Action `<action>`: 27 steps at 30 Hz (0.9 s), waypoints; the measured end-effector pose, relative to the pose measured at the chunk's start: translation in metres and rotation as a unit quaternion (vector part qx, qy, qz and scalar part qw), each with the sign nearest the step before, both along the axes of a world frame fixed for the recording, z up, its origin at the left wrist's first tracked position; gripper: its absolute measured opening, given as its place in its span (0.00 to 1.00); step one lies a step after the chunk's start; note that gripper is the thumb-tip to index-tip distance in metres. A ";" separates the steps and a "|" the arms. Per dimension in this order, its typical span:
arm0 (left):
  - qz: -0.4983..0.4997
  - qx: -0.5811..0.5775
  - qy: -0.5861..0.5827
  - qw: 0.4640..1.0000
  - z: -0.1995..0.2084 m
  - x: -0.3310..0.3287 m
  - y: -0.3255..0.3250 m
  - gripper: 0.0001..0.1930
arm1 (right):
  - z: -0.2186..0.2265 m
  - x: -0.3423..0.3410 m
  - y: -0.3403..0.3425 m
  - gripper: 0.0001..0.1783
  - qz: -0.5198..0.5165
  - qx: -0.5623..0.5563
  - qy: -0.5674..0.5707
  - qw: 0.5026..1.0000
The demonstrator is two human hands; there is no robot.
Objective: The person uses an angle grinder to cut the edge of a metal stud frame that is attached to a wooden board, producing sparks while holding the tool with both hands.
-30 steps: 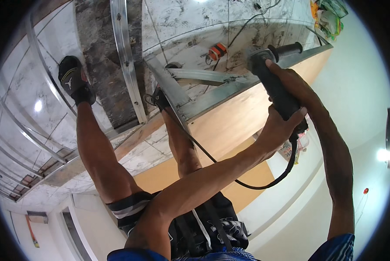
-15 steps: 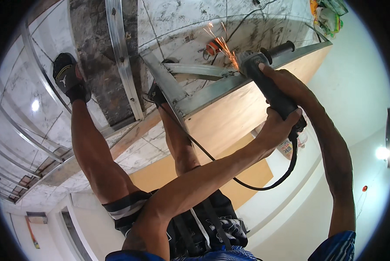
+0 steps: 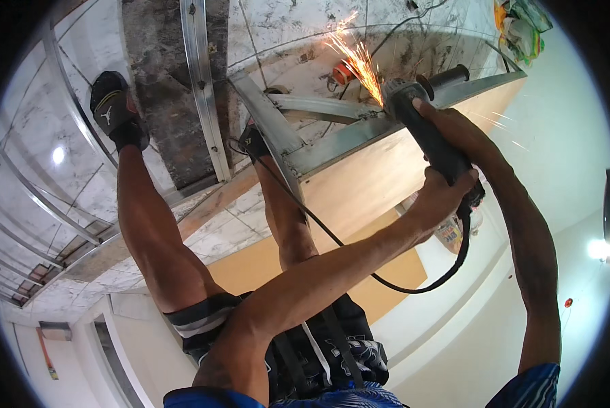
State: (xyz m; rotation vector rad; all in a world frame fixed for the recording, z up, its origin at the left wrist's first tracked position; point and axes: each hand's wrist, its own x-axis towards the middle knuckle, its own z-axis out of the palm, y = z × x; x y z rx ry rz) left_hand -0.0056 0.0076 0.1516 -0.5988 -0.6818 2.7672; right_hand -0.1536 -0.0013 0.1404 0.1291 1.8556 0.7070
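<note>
An angle grinder (image 3: 427,136) with a dark body is held in both of my hands. My left hand (image 3: 446,198) wraps around its rear end, near the cord. Farther forward, my right hand (image 3: 458,132) grips the body just behind the head. The side handle (image 3: 448,76) sticks out with no hand on it. Orange sparks (image 3: 361,64) spray up and away from where the grinder head meets the metal frame (image 3: 339,146). The disc itself is hidden. A curved metal piece (image 3: 318,105) joins the frame near that contact point.
A pale wooden panel (image 3: 359,180) runs along the frame. The black power cord (image 3: 318,224) loops below the grinder and past my leg. A long metal bar (image 3: 203,95) lies left, between my sandalled feet. An orange round object (image 3: 343,73) sits on the tiles near the sparks.
The spark spray has grown denser and brighter, and a few sparks now show at the right over the wall. The whole scene has shifted slightly right; both hands keep their hold on the grinder.
</note>
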 end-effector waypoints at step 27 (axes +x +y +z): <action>0.008 0.013 -0.050 0.999 0.012 0.003 0.003 0.20 | 0.005 0.006 -0.005 0.41 -0.059 0.008 0.010 0.998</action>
